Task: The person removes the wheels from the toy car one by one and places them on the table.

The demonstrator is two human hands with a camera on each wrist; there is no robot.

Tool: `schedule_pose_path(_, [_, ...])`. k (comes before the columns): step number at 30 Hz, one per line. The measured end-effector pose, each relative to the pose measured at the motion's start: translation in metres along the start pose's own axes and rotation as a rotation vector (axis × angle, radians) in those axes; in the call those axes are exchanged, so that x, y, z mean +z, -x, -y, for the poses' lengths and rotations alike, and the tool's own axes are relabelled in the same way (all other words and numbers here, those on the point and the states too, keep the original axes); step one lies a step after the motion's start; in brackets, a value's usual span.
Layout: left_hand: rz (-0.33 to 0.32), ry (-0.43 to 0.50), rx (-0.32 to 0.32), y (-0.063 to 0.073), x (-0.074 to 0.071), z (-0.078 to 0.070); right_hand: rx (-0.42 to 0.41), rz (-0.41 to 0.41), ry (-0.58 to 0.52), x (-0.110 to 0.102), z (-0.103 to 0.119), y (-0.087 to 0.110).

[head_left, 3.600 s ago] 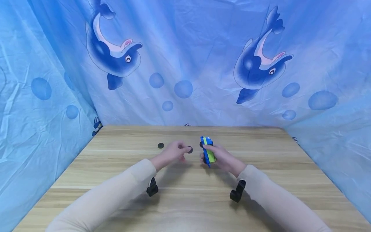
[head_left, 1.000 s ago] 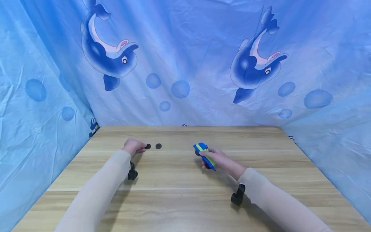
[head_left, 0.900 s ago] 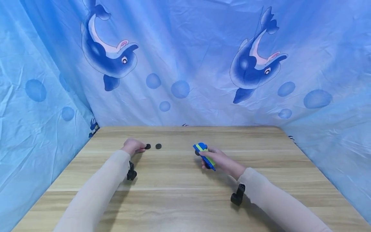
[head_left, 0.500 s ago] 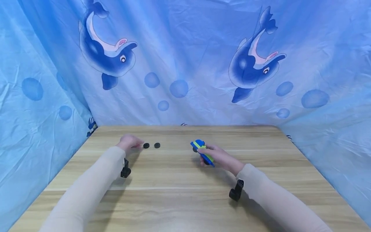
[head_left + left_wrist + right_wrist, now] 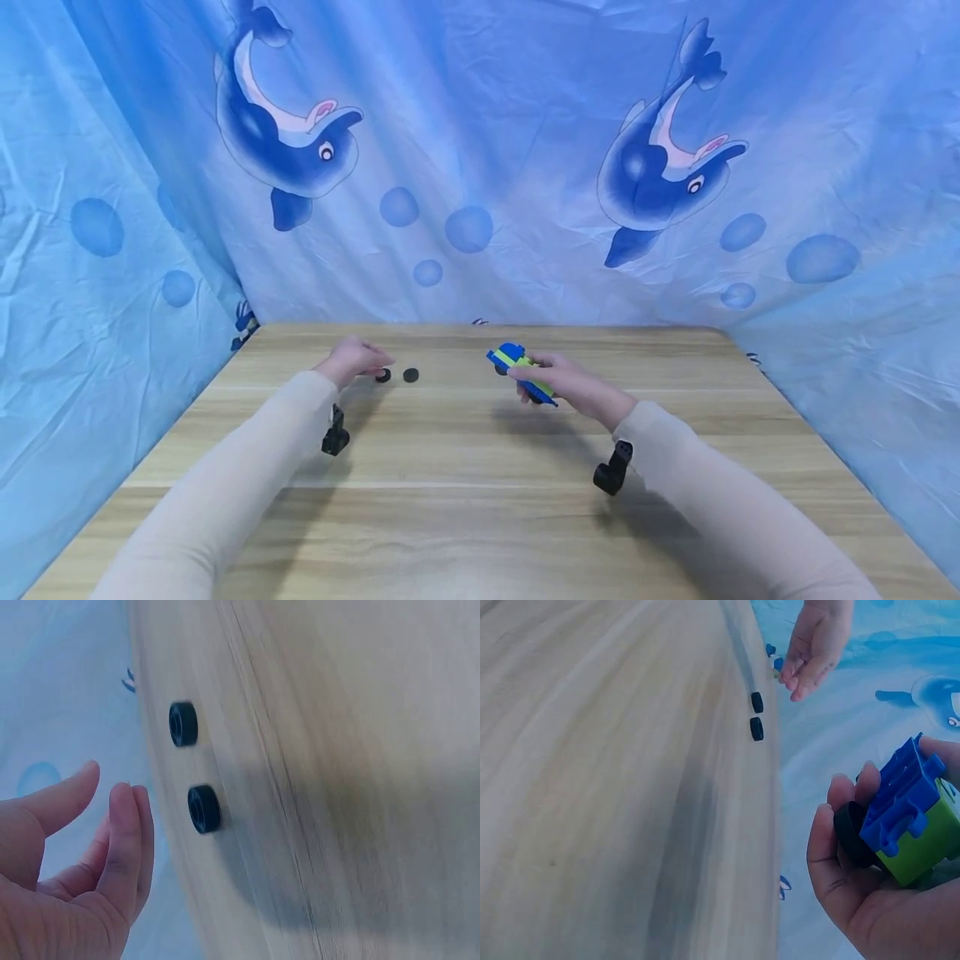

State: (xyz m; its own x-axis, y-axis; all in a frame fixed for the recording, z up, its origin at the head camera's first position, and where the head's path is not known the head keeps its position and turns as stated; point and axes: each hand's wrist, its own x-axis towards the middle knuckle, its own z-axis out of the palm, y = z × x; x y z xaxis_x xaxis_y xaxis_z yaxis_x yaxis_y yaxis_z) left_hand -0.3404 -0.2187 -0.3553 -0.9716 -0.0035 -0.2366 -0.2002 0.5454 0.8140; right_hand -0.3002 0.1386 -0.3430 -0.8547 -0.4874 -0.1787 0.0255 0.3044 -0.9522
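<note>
My right hand grips a blue and lime-green toy car above the table. In the right wrist view the car's blue underside faces the camera, with a black wheel against my fingers. Two loose black toy wheels lie side by side toward the table's back left: a nearer-left wheel and a second wheel. Over the left one hovers my left hand, fingers and thumb apart with nothing between them, partly covering that wheel in the head view.
The wood-grain table reaches back to a blue curtain printed with dolphins. More of this curtain runs along both sides. A black camera is strapped at my left wrist, another camera at my right.
Earlier my left hand pinched a wheel near the middle, then set it down beside the other wheel. Now it has let go and risen. The right hand has lifted the car slightly.
</note>
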Motion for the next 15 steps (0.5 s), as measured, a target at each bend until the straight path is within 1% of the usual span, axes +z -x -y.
schedule_pose_path(3, [0.021, 0.004, 0.030, 0.003, 0.005, -0.006, -0.009, 0.005, 0.012, -0.001, 0.004, -0.002])
schedule_pose_path(6, [0.053, 0.011, 0.043, 0.008, 0.011, -0.012, -0.006, 0.019, 0.022, -0.001, 0.006, -0.003])
schedule_pose_path(12, [0.142, -0.002, 0.054, 0.020, 0.025, -0.029, -0.011, 0.038, 0.067, 0.001, 0.007, -0.005])
schedule_pose_path(15, [0.199, -0.025, 0.080, 0.025, 0.034, -0.038, -0.023, 0.045, 0.072, 0.001, 0.006, -0.006])
